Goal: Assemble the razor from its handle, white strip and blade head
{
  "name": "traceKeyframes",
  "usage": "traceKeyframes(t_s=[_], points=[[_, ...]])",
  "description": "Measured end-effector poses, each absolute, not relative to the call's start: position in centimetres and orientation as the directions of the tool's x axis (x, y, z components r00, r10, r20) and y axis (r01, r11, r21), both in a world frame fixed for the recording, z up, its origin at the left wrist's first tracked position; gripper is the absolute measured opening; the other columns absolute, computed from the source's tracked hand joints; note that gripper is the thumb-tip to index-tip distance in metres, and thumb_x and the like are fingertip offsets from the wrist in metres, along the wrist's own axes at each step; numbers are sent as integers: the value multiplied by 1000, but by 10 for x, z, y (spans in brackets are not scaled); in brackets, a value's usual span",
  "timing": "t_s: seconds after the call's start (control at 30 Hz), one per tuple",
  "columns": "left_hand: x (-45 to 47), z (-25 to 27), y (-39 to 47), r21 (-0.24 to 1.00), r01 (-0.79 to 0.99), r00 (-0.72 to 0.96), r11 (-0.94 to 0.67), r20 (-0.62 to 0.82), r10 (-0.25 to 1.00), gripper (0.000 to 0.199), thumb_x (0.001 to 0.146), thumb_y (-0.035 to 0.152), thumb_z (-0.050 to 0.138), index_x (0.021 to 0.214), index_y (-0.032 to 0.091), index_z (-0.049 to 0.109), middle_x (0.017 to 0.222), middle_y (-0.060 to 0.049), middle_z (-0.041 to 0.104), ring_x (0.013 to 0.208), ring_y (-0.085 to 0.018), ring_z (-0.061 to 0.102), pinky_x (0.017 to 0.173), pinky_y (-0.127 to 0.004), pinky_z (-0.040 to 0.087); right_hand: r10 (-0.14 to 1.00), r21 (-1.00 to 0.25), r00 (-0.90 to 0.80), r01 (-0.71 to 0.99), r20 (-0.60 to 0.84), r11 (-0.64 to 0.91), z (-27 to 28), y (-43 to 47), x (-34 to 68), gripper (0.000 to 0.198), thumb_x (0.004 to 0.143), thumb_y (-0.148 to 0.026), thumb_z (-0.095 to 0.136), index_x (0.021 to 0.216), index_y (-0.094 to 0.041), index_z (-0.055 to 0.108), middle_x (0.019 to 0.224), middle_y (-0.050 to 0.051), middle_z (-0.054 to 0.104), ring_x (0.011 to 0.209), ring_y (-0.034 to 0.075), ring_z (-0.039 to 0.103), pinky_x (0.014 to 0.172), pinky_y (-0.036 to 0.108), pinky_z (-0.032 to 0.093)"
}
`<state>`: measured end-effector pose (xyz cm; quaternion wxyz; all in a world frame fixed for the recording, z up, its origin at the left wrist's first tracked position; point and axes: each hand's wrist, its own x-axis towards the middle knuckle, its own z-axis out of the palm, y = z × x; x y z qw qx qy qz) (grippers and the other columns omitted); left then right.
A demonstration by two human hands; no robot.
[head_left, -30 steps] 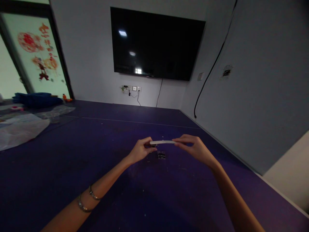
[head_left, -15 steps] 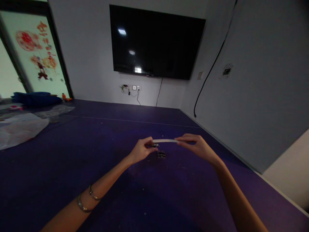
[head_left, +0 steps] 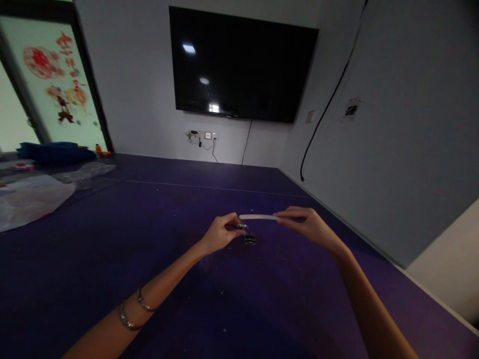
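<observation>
My right hand (head_left: 301, 219) pinches the right end of a thin, slightly curved white strip (head_left: 258, 217). The strip lies nearly level above the purple surface, and its rounded left end is beside the fingertips of my left hand (head_left: 220, 233); whether they touch, I cannot tell. Between the thumb and fingers of my left hand is a small shiny, metallic-looking piece (head_left: 243, 226), mostly too small to make out. Just below it, a small dark square item with a clear edge (head_left: 250, 239) rests on the purple surface (head_left: 239, 294).
A grey wall stands to the right, with a black cable (head_left: 325, 112) hanging down it. On the back wall are a large television (head_left: 243, 65) and sockets (head_left: 208, 135). Clear plastic sheeting (head_left: 33, 199) and a dark blue bundle (head_left: 56, 153) lie at the left.
The white strip and my right hand have shifted slightly right. The strip's left end, earlier at my left fingers and partly covered, now shows its rounded tip. My left hand has barely moved.
</observation>
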<state>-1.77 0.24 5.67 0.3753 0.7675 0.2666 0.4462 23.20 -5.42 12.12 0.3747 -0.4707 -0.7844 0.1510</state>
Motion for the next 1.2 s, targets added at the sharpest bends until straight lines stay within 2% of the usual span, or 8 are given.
traceKeyframes(t_s=[0.17, 0.3, 0.73, 0.9, 1.07, 1.2], points=[[-17, 58, 1, 814, 79, 469, -576, 480, 742, 25, 67, 28, 70, 65, 15, 49, 62, 5, 51, 58, -8, 46, 55, -21, 38, 851, -605, -339, 599, 402, 525, 121, -54, 232, 28, 76, -42, 60, 94, -24, 72, 88, 5, 68, 81, 19, 62, 71, 30, 48], [-17, 57, 2, 809, 81, 455, -582, 490, 744, 24, 68, 26, 70, 66, 15, 49, 64, 5, 50, 60, -8, 46, 56, -20, 38, 861, -602, -290, 621, 419, 502, 121, -53, 234, 27, 77, -40, 60, 94, -24, 71, 89, 5, 68, 83, 19, 61, 72, 30, 47], [-16, 59, -2, 807, 86, 464, -584, 487, 740, 22, 70, 29, 68, 67, 15, 51, 64, 4, 52, 59, -8, 48, 56, -21, 38, 861, -644, -349, 572, 371, 509, 121, -53, 237, 29, 76, -42, 60, 94, -23, 72, 87, 6, 68, 80, 19, 61, 68, 30, 46], [-16, 63, -5, 805, 93, 450, -586, 491, 746, 21, 68, 25, 68, 66, 15, 50, 64, 4, 52, 59, -8, 47, 56, -20, 39, 869, -641, -304, 588, 392, 494, 120, -52, 239, 28, 75, -42, 61, 93, -24, 72, 87, 5, 68, 82, 19, 61, 70, 30, 46], [-16, 62, -5, 815, 87, 451, -573, 481, 752, 20, 69, 24, 67, 66, 15, 50, 61, 5, 50, 57, -7, 46, 54, -20, 38, 871, -658, -351, 573, 342, 489, 121, -51, 241, 28, 74, -42, 62, 92, -23, 72, 84, 5, 68, 77, 18, 61, 66, 28, 46], [-16, 61, -5, 817, 83, 455, -570, 478, 751, 20, 68, 24, 68, 66, 15, 50, 62, 5, 50, 57, -7, 46, 54, -20, 38, 877, -658, -311, 579, 367, 481, 119, -49, 244, 28, 74, -42, 62, 92, -23, 72, 86, 5, 68, 81, 18, 61, 69, 29, 46]])
